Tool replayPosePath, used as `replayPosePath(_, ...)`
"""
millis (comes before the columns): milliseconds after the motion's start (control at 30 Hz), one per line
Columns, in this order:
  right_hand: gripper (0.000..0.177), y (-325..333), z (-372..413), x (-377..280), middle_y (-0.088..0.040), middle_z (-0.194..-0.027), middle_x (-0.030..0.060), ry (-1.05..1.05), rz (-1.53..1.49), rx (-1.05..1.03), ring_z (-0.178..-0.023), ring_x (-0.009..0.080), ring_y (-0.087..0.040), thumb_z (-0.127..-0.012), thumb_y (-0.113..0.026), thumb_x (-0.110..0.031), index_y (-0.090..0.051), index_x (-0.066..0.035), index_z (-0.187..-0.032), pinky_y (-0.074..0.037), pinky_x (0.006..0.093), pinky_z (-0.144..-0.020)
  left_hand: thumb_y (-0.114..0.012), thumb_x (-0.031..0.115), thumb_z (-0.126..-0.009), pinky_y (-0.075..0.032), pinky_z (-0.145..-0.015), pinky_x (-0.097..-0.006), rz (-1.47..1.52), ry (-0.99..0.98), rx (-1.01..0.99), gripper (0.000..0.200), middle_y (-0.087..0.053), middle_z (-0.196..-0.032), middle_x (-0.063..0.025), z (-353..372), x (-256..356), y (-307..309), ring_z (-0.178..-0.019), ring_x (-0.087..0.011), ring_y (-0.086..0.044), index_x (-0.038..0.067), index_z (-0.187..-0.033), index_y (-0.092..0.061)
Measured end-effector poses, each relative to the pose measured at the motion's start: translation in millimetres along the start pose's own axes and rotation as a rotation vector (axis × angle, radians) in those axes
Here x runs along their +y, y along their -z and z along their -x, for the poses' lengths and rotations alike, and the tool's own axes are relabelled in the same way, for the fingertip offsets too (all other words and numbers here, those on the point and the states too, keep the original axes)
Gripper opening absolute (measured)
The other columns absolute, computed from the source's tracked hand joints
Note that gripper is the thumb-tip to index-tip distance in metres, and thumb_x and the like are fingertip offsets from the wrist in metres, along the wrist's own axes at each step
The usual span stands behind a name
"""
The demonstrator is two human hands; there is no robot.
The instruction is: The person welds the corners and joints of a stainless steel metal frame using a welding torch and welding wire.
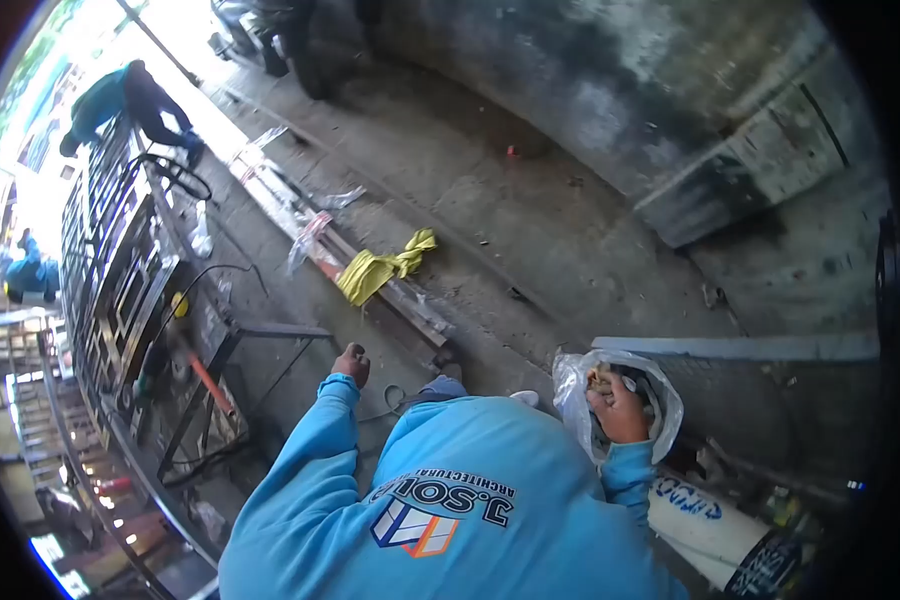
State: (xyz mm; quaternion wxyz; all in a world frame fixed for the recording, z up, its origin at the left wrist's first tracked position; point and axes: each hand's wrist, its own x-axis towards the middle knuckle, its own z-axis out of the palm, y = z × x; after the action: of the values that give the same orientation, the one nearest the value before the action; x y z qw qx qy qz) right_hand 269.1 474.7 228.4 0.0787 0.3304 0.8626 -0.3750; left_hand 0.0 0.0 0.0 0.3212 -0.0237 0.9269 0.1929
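Note:
My right hand [622, 412] reaches into the mouth of a clear plastic bag [674, 405] on my right side. Its fingers are curled against a crumpled tan thing [598, 378] near the rim; I cannot tell what it is. Dark and greyish contents show around the hand inside the bag. On the other side, my left hand [352, 364] hangs with its fingers curled in and nothing showing in them. A metal stand [280, 329] is to its left, and long metal bars [400, 300] lie on the floor ahead of it.
Yellow cloth [370, 275] lies across the bars. Along the left stands a metal grille [120, 260] with a power tool [178, 345] beside it. A person [120, 105] bends over the grille's far end. A white cylinder [705, 530] lies at the lower right.

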Motion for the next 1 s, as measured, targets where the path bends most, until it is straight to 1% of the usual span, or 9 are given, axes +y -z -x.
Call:
replayPosePath(167, 0.052, -67.6, -101.3, -40.2, -0.073, -0.103, 0.0241, 0.113, -0.001, -0.067, -0.095, 0.0421, -0.071, -0.091, -0.074, -0.036, -0.061, -0.003, -0.130, -0.056, 0.0472, -0.083, -0.055, 0.032, -0.100, -0.052, -0.098, -0.0487, 0.389, 0.186, 0.119, 0.034, -0.069, -0.123, -0.0235, -24.0, -84.3, 41.2, -0.115, -0.0451, -0.065, 0.014, -0.128, -0.063)
replayPosePath(200, 0.044, -61.9, -116.4, -35.9, -0.074, -0.098, 0.0196, 0.121, 0.142, -0.073, -0.082, 0.0304, -0.073, -0.093, -0.073, -0.032, -0.062, -0.004, -0.126, -0.057, 0.0394, -0.077, -0.054, 0.034, -0.101, -0.053, -0.097, -0.0480, 0.464, 0.201, 0.137, 0.034, -0.070, -0.120, -0.0234, -26.1, -84.9, 23.5, -0.114, -0.0452, -0.065, 0.013, -0.126, -0.064)
replayPosePath(433, 0.058, -111.1, -230.8, 1.1, -0.070, -0.118, 0.0261, -0.057, 0.528, -0.451, -0.109, 0.0443, -0.067, -0.090, -0.073, -0.046, -0.062, -0.007, -0.131, -0.054, 0.0481, -0.095, -0.060, 0.030, -0.097, -0.057, -0.077, -0.0392, 0.426, 0.252, 0.262, 0.031, -0.075, -0.096, -0.0174, -53.5, -93.1, 2.7, -0.083, -0.0285, -0.075, 0.009, -0.118, -0.069)
replayPosePath(467, 0.057, -122.4, -252.5, 12.1, -0.070, -0.119, 0.0253, -0.021, 0.486, -0.488, -0.110, 0.0438, -0.067, -0.090, -0.073, -0.046, -0.062, -0.007, -0.131, -0.053, 0.0481, -0.095, -0.058, 0.032, -0.095, -0.054, -0.092, -0.0505, 0.444, 0.349, 0.222, 0.031, -0.073, -0.109, -0.0229, -47.6, -67.4, 28.5, -0.106, -0.0448, -0.067, 0.012, -0.116, -0.069)
replayPosePath(633, 0.052, -173.1, -456.1, 90.4, -0.068, -0.127, 0.0237, 0.146, 0.399, -0.617, -0.119, 0.0425, -0.063, -0.094, -0.070, -0.043, -0.065, -0.004, -0.129, -0.051, 0.0484, -0.100, -0.058, 0.032, -0.095, -0.054, -0.093, -0.0521, 0.398, 0.486, 0.336, 0.030, -0.073, -0.110, -0.0219, -112.7, -17.5, 35.6, -0.105, -0.0455, -0.067, 0.017, -0.119, -0.068)
replayPosePath(700, 0.061, -141.6, -519.2, -0.2, -0.066, -0.130, 0.0253, 0.068, 0.555, -0.535, -0.123, 0.0399, -0.062, -0.090, -0.071, -0.047, -0.065, 0.000, -0.130, -0.050, 0.0478, -0.104, -0.057, 0.033, -0.095, -0.053, -0.098, -0.0504, 0.434, 0.545, 0.303, 0.035, -0.072, -0.117, -0.0215, -145.6, 2.8, 56.4, -0.109, -0.0458, -0.066, 0.021, -0.127, -0.066)
replayPosePath(767, 0.051, -121.7, -580.8, -74.2, -0.073, -0.108, 0.0200, -0.034, 0.499, -0.395, -0.076, 0.0323, -0.073, -0.095, -0.068, -0.039, -0.063, -0.001, -0.128, -0.061, 0.0464, -0.068, -0.057, 0.035, -0.095, -0.050, -0.104, -0.0493, 0.406, 0.507, 0.204, 0.039, -0.068, -0.126, -0.0235, -189.0, 33.2, 99.0, -0.118, -0.0439, -0.063, 0.022, -0.131, -0.063)
replayPosePath(833, 0.031, -102.5, -642.4, -102.0, -0.068, -0.086, 0.0129, -0.242, -0.041, -0.231, -0.062, 0.0286, -0.066, -0.102, -0.061, -0.032, -0.059, -0.009, -0.122, -0.056, 0.0463, -0.053, -0.057, 0.037, -0.095, -0.052, -0.099, -0.0520, 0.370, 0.336, 0.234, 0.040, -0.069, -0.121, -0.0240, -233.3, 54.6, 137.1, -0.113, -0.0456, -0.065, 0.022, -0.132, -0.061)
replayPosePath(1000, 0.029, -83.8, -749.4, -224.3, -0.064, -0.081, 0.0112, 0.012, 0.022, -0.179, -0.050, 0.0201, -0.059, -0.101, -0.061, -0.028, -0.057, -0.006, -0.120, -0.050, 0.0391, -0.044, -0.056, 0.035, -0.096, -0.054, -0.086, -0.0552, 0.443, 0.272, 0.534, 0.036, -0.072, -0.105, -0.0243, -293.5, 100.2, 240.9, -0.100, -0.0461, -0.068, 0.023, -0.129, -0.062)
